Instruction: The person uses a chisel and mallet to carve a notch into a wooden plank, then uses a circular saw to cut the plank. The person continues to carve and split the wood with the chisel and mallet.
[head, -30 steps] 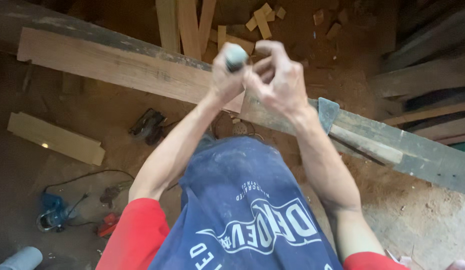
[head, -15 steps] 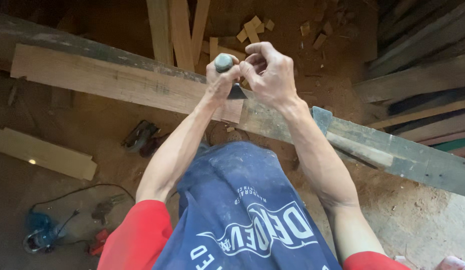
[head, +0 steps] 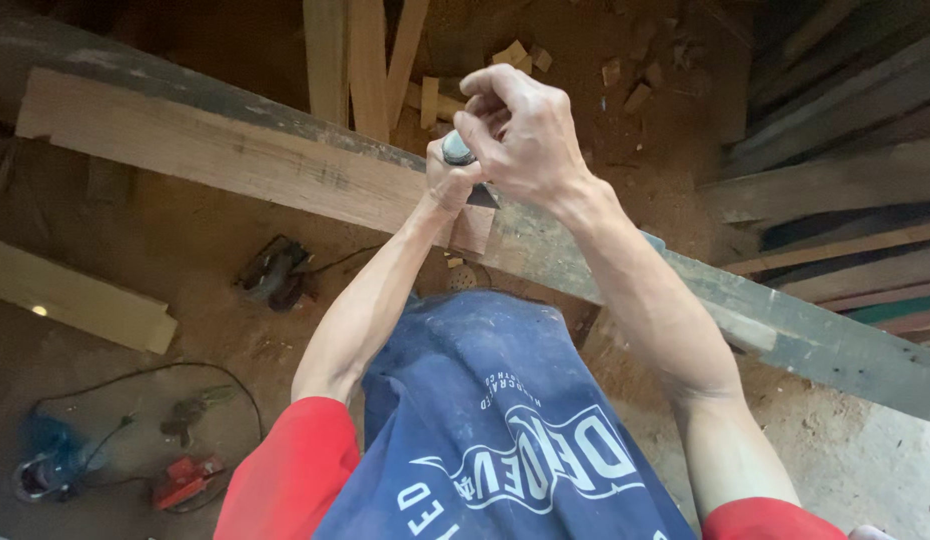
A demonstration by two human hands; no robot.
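Shirt (head: 505, 440) first, blue with red sleeves, filling the bottom of my view, and both my arms run up from it to one spot. My left hand (head: 447, 185) is wrapped shut around the grey handle of a chisel (head: 458, 150), and my right hand (head: 525, 130) is curled closed over the top of it, so both hands are clamped on the tool. Its dark blade end sits against the pale plank (head: 235, 150), right where that plank meets the dark beam (head: 785, 320) (the tip itself is hidden under my fingers). I judge good work here means keeping the tool steady, bearing down evenly with the upper hand, and taking thin bites near the plank's end, where the wood could split.

Room: the plank's near edge lies close to my body, with little slack for my elbows. Below on the dusty floor lie a board (head: 75, 300), a dark power tool (head: 275, 275) and a red one (head: 185, 480) with cords. Beyond the plank stand more boards (head: 355, 60) and offcuts (head: 515, 55).
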